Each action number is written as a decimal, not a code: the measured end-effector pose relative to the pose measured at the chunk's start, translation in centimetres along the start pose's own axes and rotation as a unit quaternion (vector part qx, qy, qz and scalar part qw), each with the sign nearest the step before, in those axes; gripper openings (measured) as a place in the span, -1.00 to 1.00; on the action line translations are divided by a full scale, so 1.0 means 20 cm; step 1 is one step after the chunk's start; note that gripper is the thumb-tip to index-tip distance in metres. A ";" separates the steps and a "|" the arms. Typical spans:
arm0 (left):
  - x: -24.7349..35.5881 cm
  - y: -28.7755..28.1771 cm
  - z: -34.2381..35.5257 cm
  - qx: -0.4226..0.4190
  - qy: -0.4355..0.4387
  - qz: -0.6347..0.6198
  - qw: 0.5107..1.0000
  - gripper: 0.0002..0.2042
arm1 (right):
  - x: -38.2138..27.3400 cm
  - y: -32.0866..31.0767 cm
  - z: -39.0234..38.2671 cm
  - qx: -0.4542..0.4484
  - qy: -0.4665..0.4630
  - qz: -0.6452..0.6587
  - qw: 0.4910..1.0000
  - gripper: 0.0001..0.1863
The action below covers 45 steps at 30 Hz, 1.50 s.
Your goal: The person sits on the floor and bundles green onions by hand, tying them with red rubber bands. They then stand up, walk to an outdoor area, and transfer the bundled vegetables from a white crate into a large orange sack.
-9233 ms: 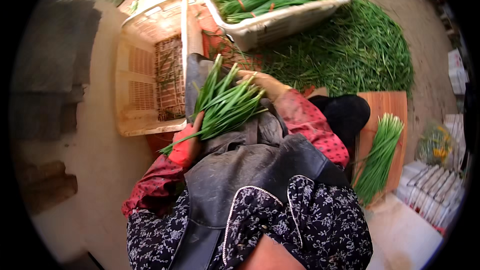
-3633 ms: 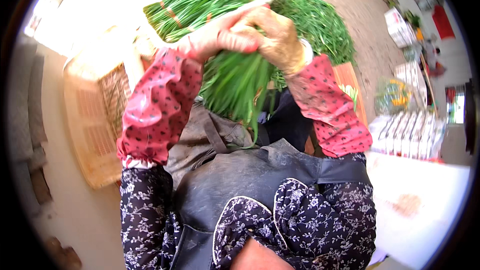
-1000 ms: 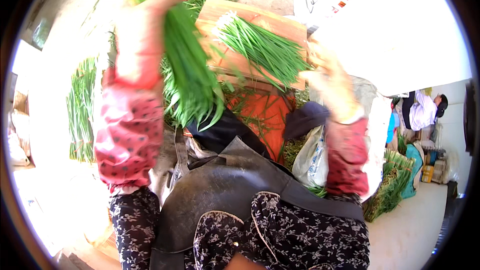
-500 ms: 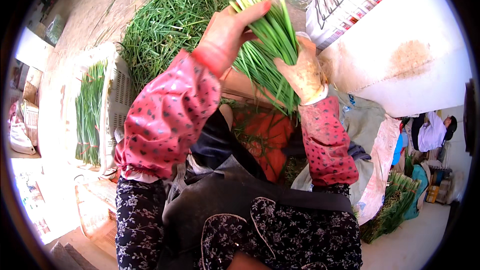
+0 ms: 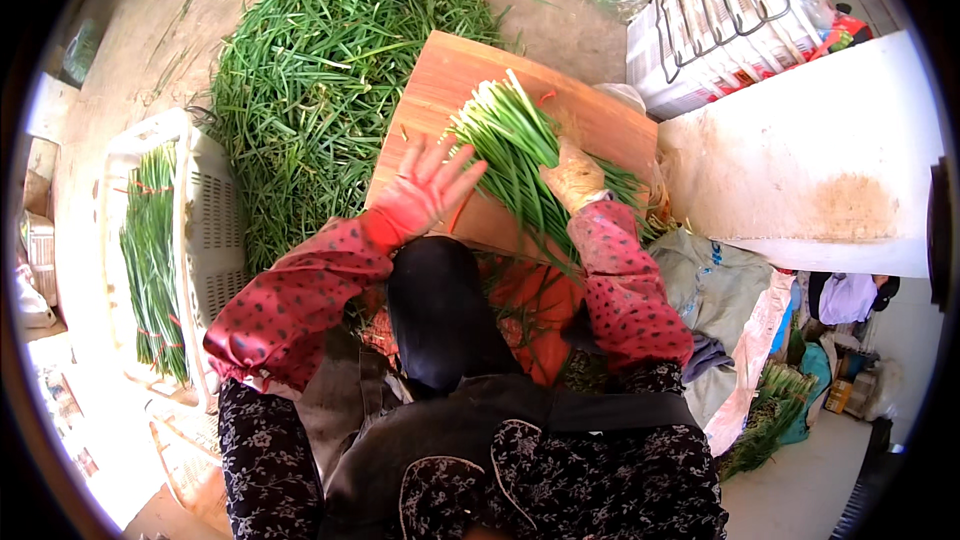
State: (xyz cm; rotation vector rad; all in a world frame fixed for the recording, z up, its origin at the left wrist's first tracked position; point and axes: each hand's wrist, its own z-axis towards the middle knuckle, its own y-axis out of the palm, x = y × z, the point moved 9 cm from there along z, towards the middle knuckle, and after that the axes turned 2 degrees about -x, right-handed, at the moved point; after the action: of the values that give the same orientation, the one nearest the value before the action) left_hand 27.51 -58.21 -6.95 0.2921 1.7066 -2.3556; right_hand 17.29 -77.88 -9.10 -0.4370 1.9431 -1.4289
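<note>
A loose bunch of green chives (image 5: pixel 520 155) lies on a wooden board (image 5: pixel 450 75), its pale cut ends toward the far side. My right hand (image 5: pixel 575 177), in a dirty pale glove, is closed around the stalks near the bunch's middle. My left hand (image 5: pixel 428 185) is bare and held just left of the bunch, fingers spread, with nothing in it. Close by its fingertips, a thin red tie (image 5: pixel 460 212) rests on the board's left part. Another small red tie (image 5: pixel 547 97) sits beyond the pale ends.
A large heap of loose greens (image 5: pixel 330 90) covers the floor left of the board. A pale plastic crate (image 5: pixel 215 205) holds tied chives (image 5: pixel 155 260) further left. At right stand a white panel (image 5: pixel 800 165) and stacked white packages (image 5: pixel 710 15); grey cloth (image 5: pixel 705 275) lies nearer.
The bunch, held up between both hands before, now lies lower on the board. My left hand has let go and moved down and left; my right hand still holds the stalks.
</note>
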 end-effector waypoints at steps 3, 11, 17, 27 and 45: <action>0.17 0.06 0.21 -0.007 0.122 0.365 0.923 -0.46 | 0.11 0.11 0.05 0.011 -0.025 -0.083 0.996 -0.54; 0.12 0.21 0.50 -0.053 0.112 -0.106 0.987 -0.27 | -0.13 0.14 -0.03 0.011 -0.094 -0.190 0.977 -0.37; 0.12 0.25 0.44 -0.155 0.109 -0.266 0.945 0.13 | -0.08 0.13 -0.03 -0.023 -0.089 -0.152 0.984 -0.32; 0.15 0.30 0.46 -0.096 0.136 -0.121 0.979 -0.01 | -0.39 0.08 -0.45 -0.015 -0.296 -0.104 0.949 -0.50; 0.13 0.40 0.60 -0.152 0.104 -0.206 0.961 -0.18 | -0.26 0.57 -0.28 0.070 -0.166 0.017 0.983 -0.87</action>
State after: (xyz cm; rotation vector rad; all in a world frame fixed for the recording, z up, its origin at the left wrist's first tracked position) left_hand 26.98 -72.23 -11.21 0.1442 2.3982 -2.3398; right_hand 18.53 -66.68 -17.15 -0.5369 1.5666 -1.3636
